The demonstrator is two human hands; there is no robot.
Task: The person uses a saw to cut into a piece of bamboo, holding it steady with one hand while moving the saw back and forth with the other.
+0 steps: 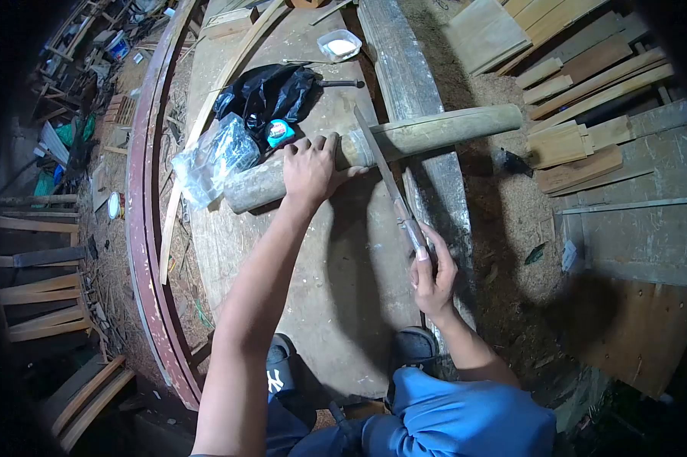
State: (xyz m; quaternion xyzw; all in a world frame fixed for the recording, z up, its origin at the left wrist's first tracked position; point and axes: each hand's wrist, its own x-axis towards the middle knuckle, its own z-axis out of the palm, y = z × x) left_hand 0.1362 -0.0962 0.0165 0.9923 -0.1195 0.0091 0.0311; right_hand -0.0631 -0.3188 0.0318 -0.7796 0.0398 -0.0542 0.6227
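A thick grey-green bamboo pole lies slanted across the work board, its right part reaching over the heavy timber beam. My left hand presses down on it from above, fingers over the far side and thumb pointing right. In my right hand is the handle of a handsaw. The long narrow blade crosses the pole just right of my left hand, its tip pointing away from me. Behind the pole are a teal tape measure, a black plastic bag and a clear plastic bag.
The board I work over abuts a weathered beam. A hammer-like tool and a plastic tub lie at the back. A curved reddish beam runs along the left. Planks and sawdust cover the ground at right.
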